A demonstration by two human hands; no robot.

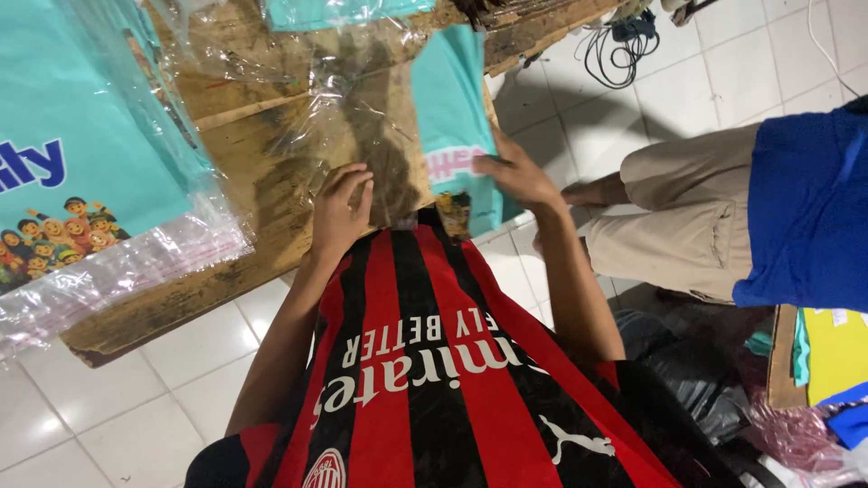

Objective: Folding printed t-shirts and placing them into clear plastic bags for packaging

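Note:
My left hand point(342, 212) grips the near edge of a clear plastic bag point(316, 99) lying on a worn wooden board point(235, 154). My right hand point(515, 172) holds a folded teal shirt point(452, 108) with pink print at the bag's right side. Part of the shirt lies under the plastic film. Whether it is inside the bag I cannot tell. My red and black striped shirt point(425, 380) fills the lower middle of the view.
A stack of bagged teal shirts point(81, 154) with cartoon prints lies at the left of the board. Another person in a blue top and khaki shorts point(705, 217) sits at the right. Cables point(619, 45) lie on the white tile floor; black bags and coloured cloth point(832, 361) at lower right.

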